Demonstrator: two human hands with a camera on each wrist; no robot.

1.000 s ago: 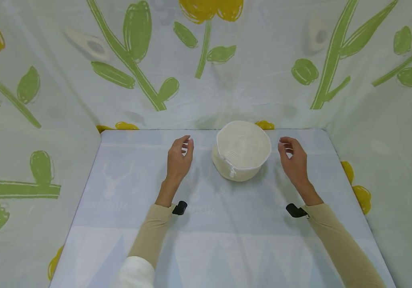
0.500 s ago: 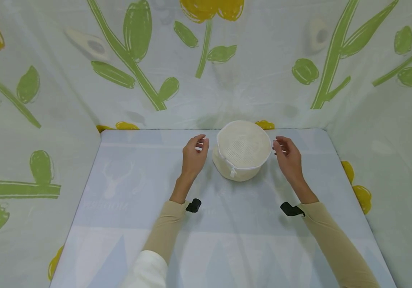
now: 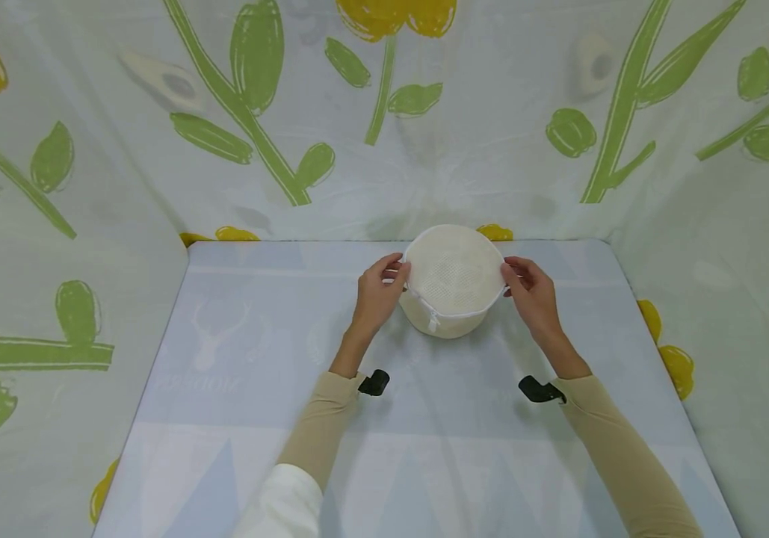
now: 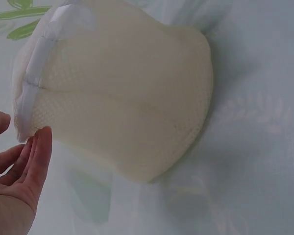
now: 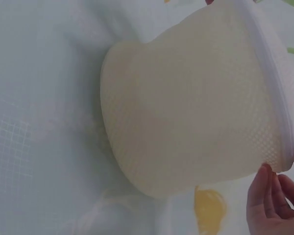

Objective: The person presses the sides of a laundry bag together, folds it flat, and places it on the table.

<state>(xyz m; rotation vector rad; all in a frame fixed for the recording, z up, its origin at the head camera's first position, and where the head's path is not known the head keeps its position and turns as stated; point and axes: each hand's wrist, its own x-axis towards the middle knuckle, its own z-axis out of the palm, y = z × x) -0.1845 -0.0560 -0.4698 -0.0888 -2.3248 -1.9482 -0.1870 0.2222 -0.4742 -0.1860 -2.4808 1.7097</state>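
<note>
A round, cream mesh laundry bag (image 3: 454,273) with white piping and a zip pull at its front stands upright near the table's far edge. My left hand (image 3: 379,295) is at the left side of its top rim, thumb above and fingers below. In the left wrist view, the fingers (image 4: 41,152) touch the mesh just under the white edge. On the opposite side, my right hand (image 3: 533,295) pinches the rim. The right wrist view shows its fingertips (image 5: 265,171) against the mesh and the thumb over the edging. The bag's inside is hidden under its mesh top.
A pale blue and white patterned cloth covers the table (image 3: 236,388). Behind it and at both sides hang pale curtains (image 3: 465,172) printed with green leaves and yellow flowers. A black wrist camera (image 3: 375,382) sits on the left cuff, another black camera (image 3: 539,389) on the right.
Both hands have come inward from either side of the laundry bag, the left moving right and the right moving left, and now meet its rim. The bag stays in place.
</note>
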